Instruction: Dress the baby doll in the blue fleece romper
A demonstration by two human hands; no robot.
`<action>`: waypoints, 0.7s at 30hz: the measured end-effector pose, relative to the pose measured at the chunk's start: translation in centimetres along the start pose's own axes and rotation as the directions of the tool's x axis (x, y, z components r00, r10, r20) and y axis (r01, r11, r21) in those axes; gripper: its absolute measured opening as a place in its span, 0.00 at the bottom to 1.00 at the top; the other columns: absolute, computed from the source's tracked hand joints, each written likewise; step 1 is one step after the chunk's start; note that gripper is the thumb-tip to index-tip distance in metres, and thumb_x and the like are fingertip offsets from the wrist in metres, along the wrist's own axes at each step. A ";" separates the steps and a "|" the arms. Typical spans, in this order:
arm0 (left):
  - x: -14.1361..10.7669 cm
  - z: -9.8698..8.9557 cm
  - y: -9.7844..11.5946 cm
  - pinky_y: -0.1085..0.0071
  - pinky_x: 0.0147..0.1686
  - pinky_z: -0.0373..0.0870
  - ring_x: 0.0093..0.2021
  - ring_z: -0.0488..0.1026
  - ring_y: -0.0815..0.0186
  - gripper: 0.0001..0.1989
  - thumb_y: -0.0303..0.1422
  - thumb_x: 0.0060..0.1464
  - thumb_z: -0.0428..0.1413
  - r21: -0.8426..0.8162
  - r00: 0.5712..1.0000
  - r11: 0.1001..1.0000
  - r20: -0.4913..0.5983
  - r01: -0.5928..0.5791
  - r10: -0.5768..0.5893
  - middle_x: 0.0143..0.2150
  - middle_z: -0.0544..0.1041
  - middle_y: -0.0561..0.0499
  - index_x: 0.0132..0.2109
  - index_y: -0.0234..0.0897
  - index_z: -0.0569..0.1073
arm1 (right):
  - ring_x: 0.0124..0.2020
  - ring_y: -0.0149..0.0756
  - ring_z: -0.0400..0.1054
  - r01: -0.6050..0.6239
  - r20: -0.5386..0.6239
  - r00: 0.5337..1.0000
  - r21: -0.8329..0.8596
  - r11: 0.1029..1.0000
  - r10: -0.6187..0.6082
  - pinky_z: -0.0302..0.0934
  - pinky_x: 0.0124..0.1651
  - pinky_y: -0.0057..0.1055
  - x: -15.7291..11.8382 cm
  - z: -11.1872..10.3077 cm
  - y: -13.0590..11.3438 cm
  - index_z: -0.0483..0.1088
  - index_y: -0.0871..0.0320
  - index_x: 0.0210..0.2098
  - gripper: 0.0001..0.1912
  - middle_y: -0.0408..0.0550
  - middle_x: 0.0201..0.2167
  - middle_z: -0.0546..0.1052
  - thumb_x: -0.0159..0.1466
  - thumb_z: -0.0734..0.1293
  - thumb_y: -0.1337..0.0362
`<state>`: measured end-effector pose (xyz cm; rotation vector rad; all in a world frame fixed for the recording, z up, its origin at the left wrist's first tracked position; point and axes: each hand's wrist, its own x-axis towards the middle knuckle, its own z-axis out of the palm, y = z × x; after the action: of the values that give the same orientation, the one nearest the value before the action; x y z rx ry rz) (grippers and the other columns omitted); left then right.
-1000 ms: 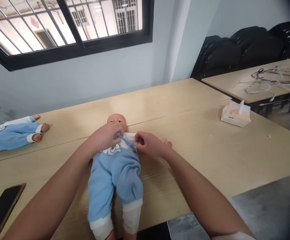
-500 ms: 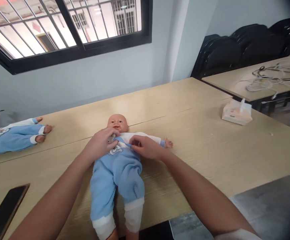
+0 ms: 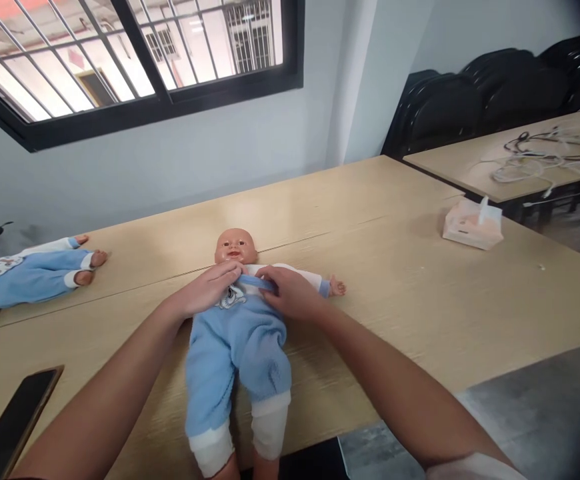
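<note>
A baby doll (image 3: pixel 235 248) in a white and blue outfit lies face up on the wooden table. Both of my hands are at the chest of its blue overalls (image 3: pixel 257 333), just below the chin. My left hand (image 3: pixel 210 288) has its fingers closed together at the upper edge of the bib, beside the printed animal face; its thumb tip is hidden. With fingers curled, my right hand (image 3: pixel 290 292) pinches the other end of the blue trim (image 3: pixel 256 282). The trim runs between my two hands.
Another doll (image 3: pixel 35 270) in similar clothes lies at the left. A dark phone (image 3: pixel 17 417) is near the front left. A tissue pack (image 3: pixel 473 227) stands at the right on the table (image 3: pixel 395 267). Cables (image 3: pixel 545 160) lie on a farther table before stacked black chairs (image 3: pixel 445 110).
My left hand has flattened and slid slightly across the doll's chest toward the collar. My right hand has shifted slightly upward. The blue trim now looks straighter between them.
</note>
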<state>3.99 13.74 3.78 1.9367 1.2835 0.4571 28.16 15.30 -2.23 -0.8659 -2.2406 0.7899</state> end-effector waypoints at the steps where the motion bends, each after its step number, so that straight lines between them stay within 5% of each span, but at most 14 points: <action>1: -0.1 0.2 -0.1 0.59 0.54 0.73 0.51 0.74 0.57 0.20 0.48 0.70 0.42 0.013 0.999 1.000 -0.052 0.010 -0.009 0.50 0.77 0.48 0.51 0.42 0.72 | 0.45 0.41 0.69 0.020 -0.026 0.999 -0.071 0.997 -0.022 0.59 0.49 0.35 0.0 0.1 0.1 0.71 0.56 0.50 0.14 0.50 0.45 0.78 0.64 0.67 0.67; 6: -0.5 1.1 0.1 0.55 0.62 0.66 0.62 0.69 0.54 0.18 0.42 0.68 0.49 0.258 0.943 0.958 -0.267 -0.128 0.198 0.60 0.73 0.43 0.59 0.41 0.67 | 0.44 0.42 0.70 0.047 -0.098 0.993 -0.177 0.983 -0.065 0.60 0.49 0.36 0.1 0.2 0.8 0.73 0.57 0.48 0.13 0.52 0.43 0.79 0.64 0.66 0.69; 12: -0.4 2.0 0.5 0.53 0.54 0.70 0.56 0.74 0.50 0.18 0.39 0.63 0.56 0.508 0.960 0.849 -0.139 -0.143 0.245 0.56 0.78 0.44 0.58 0.42 0.71 | 0.40 0.38 0.69 0.000 -0.061 0.998 0.029 1.000 0.002 0.61 0.46 0.33 0.1 -0.1 0.4 0.74 0.56 0.45 0.09 0.48 0.41 0.79 0.65 0.66 0.67; 16: -0.1 1.5 -0.1 0.56 0.50 0.71 0.52 0.75 0.53 0.14 0.33 0.60 0.54 0.492 0.963 0.857 -0.122 -0.152 0.241 0.52 0.79 0.45 0.52 0.41 0.74 | 0.36 0.35 0.66 -0.010 0.113 0.993 0.250 0.968 -0.019 0.59 0.40 0.30 0.0 -0.8 -0.1 0.72 0.56 0.41 0.08 0.43 0.36 0.76 0.68 0.66 0.58; 21: -0.2 0.4 -0.4 0.59 0.47 0.72 0.48 0.74 0.56 0.09 0.34 0.58 0.56 0.438 0.965 0.876 -0.063 -0.204 0.256 0.48 0.77 0.47 0.46 0.42 0.74 | 0.34 0.32 0.64 -0.078 0.188 0.982 0.350 0.934 0.011 0.58 0.37 0.28 0.1 -1.5 0.3 0.72 0.56 0.40 0.05 0.41 0.33 0.73 0.65 0.64 0.65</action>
<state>3.89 13.55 3.25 2.4852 1.3137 0.4394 29.25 15.96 -1.44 -0.6921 -2.1386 1.2965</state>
